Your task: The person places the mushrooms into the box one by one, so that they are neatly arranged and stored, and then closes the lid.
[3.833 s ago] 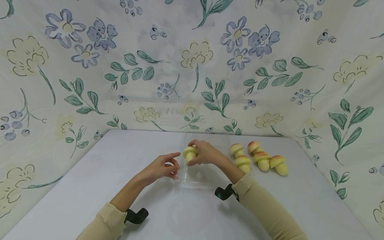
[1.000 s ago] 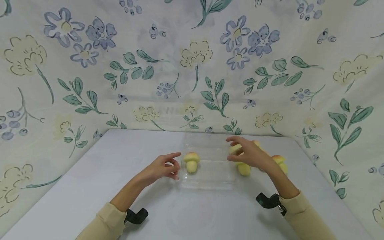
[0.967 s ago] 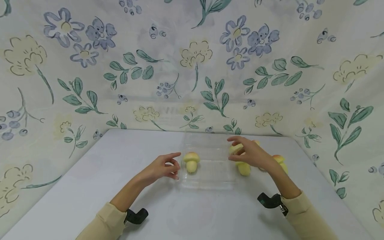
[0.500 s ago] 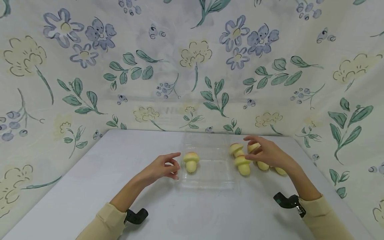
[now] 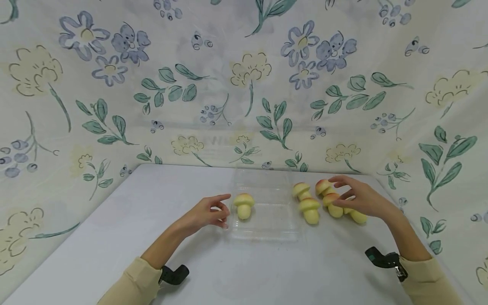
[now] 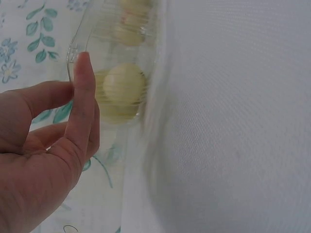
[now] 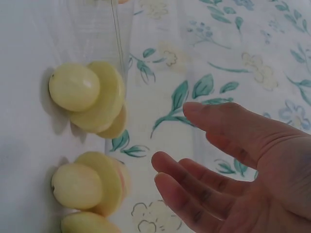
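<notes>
A yellow toy mushroom (image 5: 244, 207) with a faintly red cap stands inside a clear plastic container (image 5: 267, 233), at its left side. My left hand (image 5: 207, 214) is at the container's left wall; in the left wrist view its fingertips touch the clear rim, one finger straight along the side. To the right of the container lie several more yellow toy mushrooms (image 5: 310, 212), some with redder caps. My right hand (image 5: 358, 197) hovers over the right-hand ones, fingers spread and holding nothing. It partly hides the rightmost mushroom (image 5: 357, 217). The right wrist view shows a gap between thumb and fingers.
The container's clear lid (image 5: 263, 178) is folded back behind it. A white table (image 5: 244, 271) runs up to a flower-printed cloth (image 5: 213, 84) at the back and sides. A black wrist camera (image 5: 383, 257) hangs below each forearm.
Earlier my right hand held a mushroom at the container's left side; that mushroom now stands there, released. The right hand has since moved right, over the loose mushrooms. My left hand has stayed put.
</notes>
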The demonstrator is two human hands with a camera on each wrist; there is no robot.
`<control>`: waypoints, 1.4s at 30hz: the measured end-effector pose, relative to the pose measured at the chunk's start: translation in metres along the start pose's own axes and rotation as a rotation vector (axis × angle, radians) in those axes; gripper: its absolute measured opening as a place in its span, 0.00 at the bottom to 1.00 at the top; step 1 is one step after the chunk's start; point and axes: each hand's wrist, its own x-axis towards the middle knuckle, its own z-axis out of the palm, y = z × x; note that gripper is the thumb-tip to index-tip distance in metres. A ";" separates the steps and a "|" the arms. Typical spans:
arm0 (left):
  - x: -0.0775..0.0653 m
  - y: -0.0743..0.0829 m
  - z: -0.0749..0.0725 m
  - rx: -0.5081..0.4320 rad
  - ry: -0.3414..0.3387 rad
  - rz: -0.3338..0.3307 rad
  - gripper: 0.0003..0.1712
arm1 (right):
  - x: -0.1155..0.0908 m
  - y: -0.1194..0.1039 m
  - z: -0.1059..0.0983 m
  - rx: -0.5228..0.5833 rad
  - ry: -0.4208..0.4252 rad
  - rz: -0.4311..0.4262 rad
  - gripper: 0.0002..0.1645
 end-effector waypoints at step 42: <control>0.001 -0.002 0.000 -0.016 -0.002 0.005 0.38 | -0.022 0.049 -0.018 -0.023 -0.237 0.294 0.40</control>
